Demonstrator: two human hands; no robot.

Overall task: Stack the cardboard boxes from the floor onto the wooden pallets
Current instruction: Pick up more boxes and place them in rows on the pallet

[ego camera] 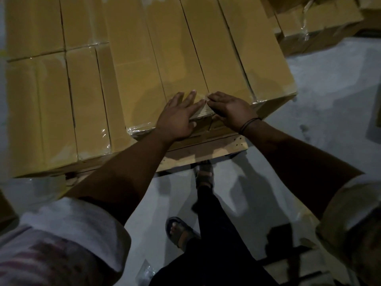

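Observation:
Several long brown cardboard boxes (132, 65), sealed with clear tape, lie side by side on a wooden pallet (206, 149). My left hand (177, 118) lies flat with straight fingers on the near end of one box. My right hand (228, 110) rests beside it on the near end of the neighbouring box (222, 65), fingers extended, fingertips meeting those of the left at the seam. A dark band circles my right wrist. Neither hand grips anything.
More taped boxes (315, 27) stand at the back right on the grey floor (329, 89). My sandalled feet (181, 230) stand on the floor just in front of the pallet's edge. A dark shape lies at the lower right.

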